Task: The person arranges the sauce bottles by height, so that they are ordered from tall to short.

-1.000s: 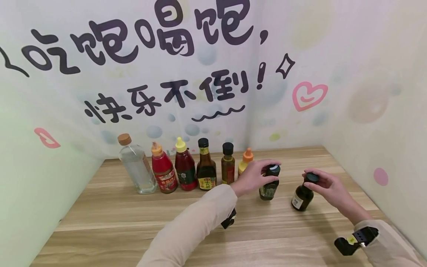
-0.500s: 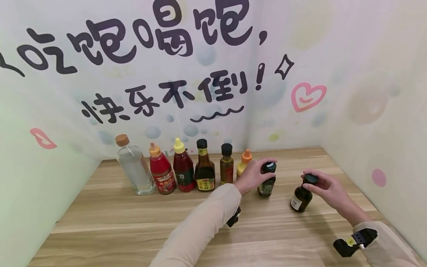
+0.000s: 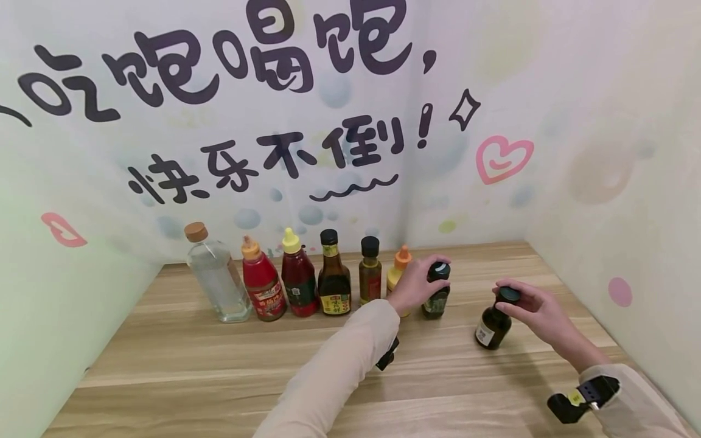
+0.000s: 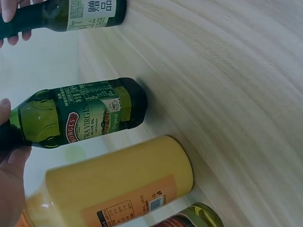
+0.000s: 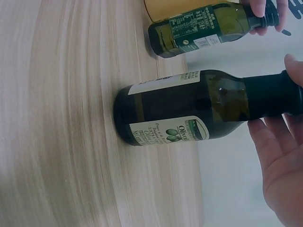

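Observation:
My left hand [image 3: 418, 283] pinches a small green olive oil bottle [image 4: 85, 113] by its dark cap and neck. The bottle stands upright at the right end of the bottle row, beside a yellow squeeze bottle [image 4: 118, 182] with an orange tip. To the right, my right hand [image 3: 539, 310] holds a second, darker olive oil bottle [image 5: 175, 109] around its cap and neck. Its base is on the wooden table, a little nearer to me than the first. In the head view, the left forearm and hand hide part of the yellow bottle.
The row continues leftward along the back wall: a black-capped sauce bottle [image 3: 370, 274], a soy sauce bottle [image 3: 334, 280], two red squeeze bottles, and a clear bottle [image 3: 219, 280] with a brown cap. Walls enclose the wooden table [image 3: 191, 377] at the back and both sides.
My left hand has moved its olive oil bottle slightly back toward the wall, into line with the row. The right hand stays on its bottle in place. The head view has shifted slightly.

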Tool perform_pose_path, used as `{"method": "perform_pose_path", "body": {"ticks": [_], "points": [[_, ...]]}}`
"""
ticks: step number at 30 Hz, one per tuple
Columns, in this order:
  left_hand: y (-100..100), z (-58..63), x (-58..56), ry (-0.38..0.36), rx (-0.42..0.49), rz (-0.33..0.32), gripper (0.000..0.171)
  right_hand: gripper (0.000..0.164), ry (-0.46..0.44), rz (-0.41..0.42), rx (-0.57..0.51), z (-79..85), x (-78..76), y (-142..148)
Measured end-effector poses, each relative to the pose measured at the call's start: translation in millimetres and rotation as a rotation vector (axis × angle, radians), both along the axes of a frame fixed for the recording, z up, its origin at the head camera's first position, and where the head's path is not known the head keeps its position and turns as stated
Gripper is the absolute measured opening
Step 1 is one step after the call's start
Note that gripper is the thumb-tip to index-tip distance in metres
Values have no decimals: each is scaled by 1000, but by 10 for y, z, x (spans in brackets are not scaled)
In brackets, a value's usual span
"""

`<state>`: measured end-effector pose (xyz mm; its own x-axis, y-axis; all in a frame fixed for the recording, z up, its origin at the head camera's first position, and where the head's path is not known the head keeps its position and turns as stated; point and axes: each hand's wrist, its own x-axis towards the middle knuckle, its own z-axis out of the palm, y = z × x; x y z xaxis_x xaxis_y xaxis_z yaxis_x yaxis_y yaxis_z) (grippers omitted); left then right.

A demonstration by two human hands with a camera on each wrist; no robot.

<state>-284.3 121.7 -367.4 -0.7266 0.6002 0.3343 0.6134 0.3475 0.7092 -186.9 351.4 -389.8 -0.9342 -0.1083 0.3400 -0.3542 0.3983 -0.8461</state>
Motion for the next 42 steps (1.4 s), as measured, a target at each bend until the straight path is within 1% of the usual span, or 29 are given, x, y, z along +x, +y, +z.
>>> {"method": "perform_pose_path", "body": {"ticks": [2,5,12,15,21,24,27,32,37,42], "points": [[12,-13,-8,9,-9,10,38,36,-3,3,-3,1,2,1],[26,-23,-11,2,-9,24,37,36,-1,2,0,5,5,4],[43,-60,-25,-67,28,64,36,36,3,12,-4,5,17,7],[43,-74,-30,-81,38,83,36,36,-2,13,-3,0,22,6],[80,-71,-40,-32,10,126,36,36,-2,8,0,0,10,0],[96,-59,-42,1,-10,134,36,36,1,14,-7,-2,1,-2],[102,-50,-44,18,-23,134,36,36,1,21,-14,-9,-8,-2],[114,-46,-49,13,-40,140,37,36,7,25,-13,-14,-20,-1],[142,-60,-60,28,-57,150,37,36,16,13,9,-9,-24,11],[165,-72,-69,14,-55,143,38,36,15,6,18,-7,-22,19]]}}
